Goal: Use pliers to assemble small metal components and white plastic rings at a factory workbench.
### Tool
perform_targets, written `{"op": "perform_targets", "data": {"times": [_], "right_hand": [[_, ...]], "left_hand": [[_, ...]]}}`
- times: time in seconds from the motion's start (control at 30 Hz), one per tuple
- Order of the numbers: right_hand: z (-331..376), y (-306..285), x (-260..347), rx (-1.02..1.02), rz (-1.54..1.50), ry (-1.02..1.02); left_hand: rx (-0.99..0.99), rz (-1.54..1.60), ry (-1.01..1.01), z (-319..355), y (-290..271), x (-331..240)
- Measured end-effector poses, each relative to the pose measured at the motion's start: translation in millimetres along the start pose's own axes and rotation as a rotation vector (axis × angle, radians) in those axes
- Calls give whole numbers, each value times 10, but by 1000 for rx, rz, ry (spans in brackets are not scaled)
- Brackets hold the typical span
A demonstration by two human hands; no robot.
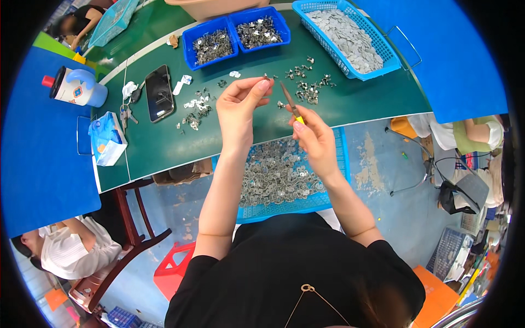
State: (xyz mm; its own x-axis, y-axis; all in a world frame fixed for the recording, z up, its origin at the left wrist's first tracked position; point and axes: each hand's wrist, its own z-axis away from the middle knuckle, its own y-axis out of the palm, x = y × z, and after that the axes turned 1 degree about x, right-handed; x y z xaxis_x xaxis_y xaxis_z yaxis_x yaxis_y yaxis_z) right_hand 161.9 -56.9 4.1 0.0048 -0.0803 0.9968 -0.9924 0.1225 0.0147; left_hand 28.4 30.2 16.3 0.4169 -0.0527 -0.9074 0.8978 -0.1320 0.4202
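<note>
Tiny metal part (266,77), dark with a dull glint, pinched at the very tips of the left hand (236,112) – thumb and forefinger closed on it, grip raised above a green bench (180,145). Most of the part covered by the fingertips, with only a small bit jutting past them; exact shape too small to make out.

Slim pointed tool (289,100), brownish along the shaft and yellow at the handle, in the right hand (316,139). Grip closed around the handle, tip aimed up and slightly left, just beside the left fingertips. Lower end of the handle lost inside the palm; one prong or two, impossible to tell.

On the bench, to the right beyond the tool, a loose scatter of small metal pieces (309,93); to the left, more pieces (198,106), some brighter, near a black phone (159,93). Farther back, two blue bins (216,63) of similar small parts and a light blue basket (383,71) of flat grey pieces.

Below the bench edge, a lower basket (284,209) of shiny metal pieces – partly hidden behind bench, forearms and black-shirted torso
</note>
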Motion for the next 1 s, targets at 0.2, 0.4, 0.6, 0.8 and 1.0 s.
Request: {"op": "perform_targets", "data": {"times": [0.2,0.4,0.6,0.8,1.0], "right_hand": [[-4,61,4,-19,89,-76],[-21,59,-26,-39,122,-137],[3,87,25,-57,105,-81],[14,50,52,-72,80,-71],[9,51,23,-82,133,-126]], "left_hand": [[-77,33,79,84,72,83],[-94,80,137,148,172,147],[-151,107,203,201,248,198],[-59,277,-11,135,212,27],[88,143,-115,63,112,24]]}}
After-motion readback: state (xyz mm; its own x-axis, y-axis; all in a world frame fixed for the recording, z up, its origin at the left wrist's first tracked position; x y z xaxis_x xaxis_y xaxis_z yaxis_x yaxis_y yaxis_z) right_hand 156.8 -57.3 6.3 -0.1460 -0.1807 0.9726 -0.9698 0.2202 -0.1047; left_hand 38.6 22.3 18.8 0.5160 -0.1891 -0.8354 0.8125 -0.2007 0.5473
